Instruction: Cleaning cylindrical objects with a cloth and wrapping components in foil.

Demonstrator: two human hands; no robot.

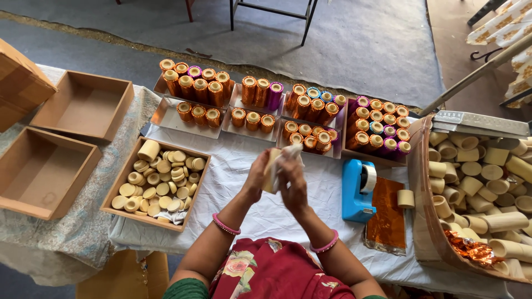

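Both forearms raised | left hand (256, 176) grip clasps cream tube (271, 169) | right hand (292, 185) grip pinches white cloth (289, 154)

Soft, even daylight, faint shadows; hands slightly blurred, edges bowed.

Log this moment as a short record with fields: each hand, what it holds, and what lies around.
left hand: grips a small pale tube, raised over the table
right hand: presses a white cloth against that tube
left of hands: wooden box of pale discs
behind hands: trays of foil-wrapped tubes
right of hands: blue tape dispenser, orange foil sheet, bin of bare tubes
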